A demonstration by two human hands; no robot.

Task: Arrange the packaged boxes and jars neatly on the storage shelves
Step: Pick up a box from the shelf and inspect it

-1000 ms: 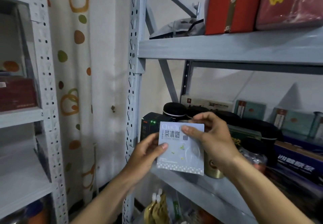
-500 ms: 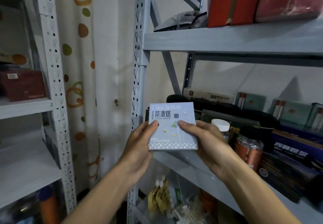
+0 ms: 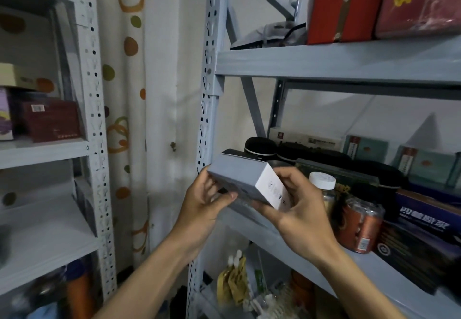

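A small pale blue box (image 3: 243, 176) with a white end face is held in front of the grey metal shelf unit (image 3: 334, 63), at the left end of its middle shelf. My left hand (image 3: 204, 206) grips the box's left end from below, thumb under its front edge. My right hand (image 3: 293, 209) grips the right end, fingers curled over the white face. The box lies tilted, top side facing up. Behind it on the shelf stand a black round tin (image 3: 260, 145), a white-capped jar (image 3: 323, 184) and a copper can pack (image 3: 360, 224).
Dark blue and teal boxes (image 3: 424, 219) fill the middle shelf to the right. Red gift boxes (image 3: 344, 7) sit on the upper shelf. A second shelf unit (image 3: 89, 119) at left carries a maroon box (image 3: 50, 121). Pouches and packets (image 3: 233, 283) lie on the shelf below. A dotted curtain hangs between the units.
The box has been turned from its printed front facing me to lying tilted with a plain side up. Both hands shifted to its ends and stayed in front of the middle shelf.
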